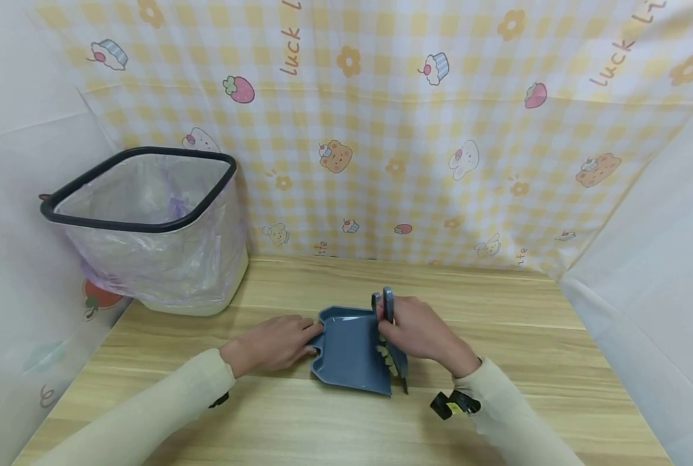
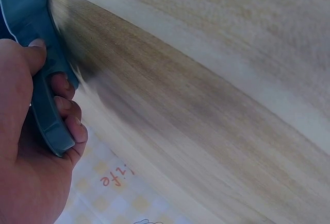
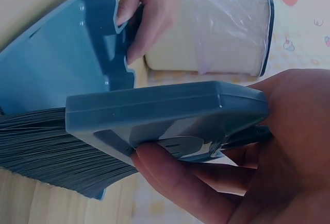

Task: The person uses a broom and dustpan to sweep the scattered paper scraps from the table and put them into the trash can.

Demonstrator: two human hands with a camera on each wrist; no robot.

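A blue dustpan (image 1: 349, 353) lies on the table, its open edge toward the right. My left hand (image 1: 276, 341) grips its handle (image 2: 49, 108), fingers curled round it. In my right hand (image 1: 419, 327) is a blue hand brush (image 3: 154, 113), held by its handle. The brush's dark bristles (image 3: 56, 149) are down at the dustpan's open edge. Along the brush's left side in the head view is a row of khaki bits (image 1: 386, 357); whether they are bristle tufts or scraps I cannot tell.
A pale bin (image 1: 224, 301) with a black rim (image 1: 125, 226) and a clear purplish bag stands at the back left of the wooden table (image 1: 498, 298). Behind it hangs a yellow checked curtain (image 1: 381, 129), with white sheeting (image 1: 661, 272) at the right side.
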